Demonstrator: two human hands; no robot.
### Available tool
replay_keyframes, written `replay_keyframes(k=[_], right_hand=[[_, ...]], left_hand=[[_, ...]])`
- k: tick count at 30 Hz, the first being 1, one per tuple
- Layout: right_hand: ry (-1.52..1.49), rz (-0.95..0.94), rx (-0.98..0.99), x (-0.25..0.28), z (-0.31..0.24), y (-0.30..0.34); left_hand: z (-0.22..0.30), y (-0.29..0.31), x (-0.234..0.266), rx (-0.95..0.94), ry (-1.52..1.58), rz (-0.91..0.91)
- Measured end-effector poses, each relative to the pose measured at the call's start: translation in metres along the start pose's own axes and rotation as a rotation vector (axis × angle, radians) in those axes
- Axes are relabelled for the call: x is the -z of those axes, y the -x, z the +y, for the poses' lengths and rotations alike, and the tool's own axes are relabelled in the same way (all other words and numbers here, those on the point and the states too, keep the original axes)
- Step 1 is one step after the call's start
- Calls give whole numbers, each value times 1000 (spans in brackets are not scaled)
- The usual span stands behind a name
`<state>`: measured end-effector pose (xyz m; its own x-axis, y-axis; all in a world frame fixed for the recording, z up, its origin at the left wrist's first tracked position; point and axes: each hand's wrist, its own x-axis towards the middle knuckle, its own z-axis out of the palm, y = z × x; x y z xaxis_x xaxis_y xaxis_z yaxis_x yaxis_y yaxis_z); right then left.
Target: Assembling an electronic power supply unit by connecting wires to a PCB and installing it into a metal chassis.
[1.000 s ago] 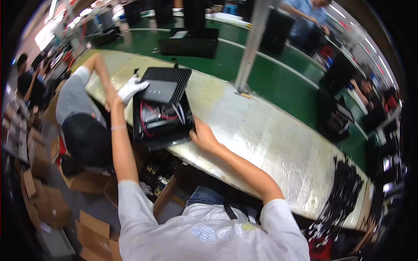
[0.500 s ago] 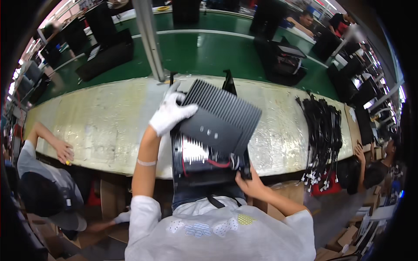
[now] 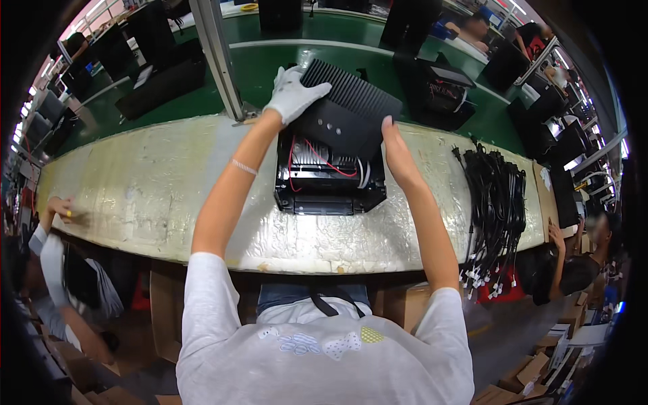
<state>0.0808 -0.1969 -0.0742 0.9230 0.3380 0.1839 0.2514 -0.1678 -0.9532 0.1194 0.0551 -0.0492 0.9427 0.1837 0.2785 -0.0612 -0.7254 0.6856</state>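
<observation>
Broadly, the worktop (image 3: 148, 175) is a long pale surface under shiny, wrinkled film, with a green strip (image 3: 260, 64) running beyond its far edge and a metal post (image 3: 217, 61) rising from that edge left of the middle. Cardboard boxes (image 3: 169, 314) stand below the near edge. The open black case (image 3: 331, 204) sits mid-length, nearer the far edge, red wires (image 3: 292, 165) showing inside. Over its far part slants a ribbed black panel (image 3: 368, 101); whether the two touch cannot be told. The gloved left hand (image 3: 295, 94) has its fingers closed on the panel's left corner. The bare right hand (image 3: 399, 152) has its thumb at the panel's right edge; its other fingers are hidden, so their grip cannot be told. Pale film stretches from the case to the near edge and leftward to a co-worker's hand (image 3: 61, 208) at the left end. Rightward, a shorter stretch separates the case from black cables (image 3: 496, 196), which hang over the near edge by the right end.
</observation>
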Motion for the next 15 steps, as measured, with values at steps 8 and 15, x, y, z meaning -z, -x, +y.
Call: replay_keyframes(k=[8,15], right_hand=[[85,-96,500,21,-19,139],[610,107,499,4,57,217]], left_hand=[[46,233,77,-633,332,105],[-38,319,10,-681,46,80]])
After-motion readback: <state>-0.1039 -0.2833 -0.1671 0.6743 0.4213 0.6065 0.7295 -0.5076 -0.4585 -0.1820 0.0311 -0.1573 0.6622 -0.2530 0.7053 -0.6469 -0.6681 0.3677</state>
